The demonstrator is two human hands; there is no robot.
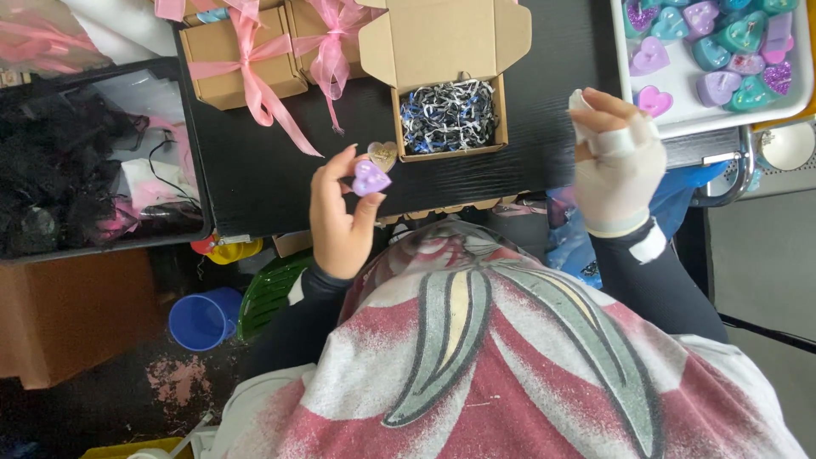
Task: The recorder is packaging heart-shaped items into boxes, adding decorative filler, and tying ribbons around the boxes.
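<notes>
Head view shows us looking down at an open brown cardboard box filled with blue, black and white shredded paper (449, 115), which sits on a black wood-grain surface (255, 183); we place everything else by that box.

Just left of the box's near corner, our left hand (340, 212) pinches a small purple heart-shaped piece with glitter (371, 178) between thumb and fingertips, the grip closed on it. A tan glittery heart-shaped piece (383, 154) lies behind it, touching or almost touching the box wall; we cannot tell whether the fingers also hold it.

To seat the purple heart well, we judge it best to keep the pinch light on its edges, carry it over the box's near wall, and lay it flat on the shreds.

Right of the box, our right hand (614, 166), in a pale glove with taped fingers, has its fingers curled around something small and white at the tips; what it is we cannot tell.

Further right sits a white tray of purple, teal and pink heart pieces (680, 85). Left of the box stand closed brown boxes tied with pink ribbon (242, 59).
</notes>
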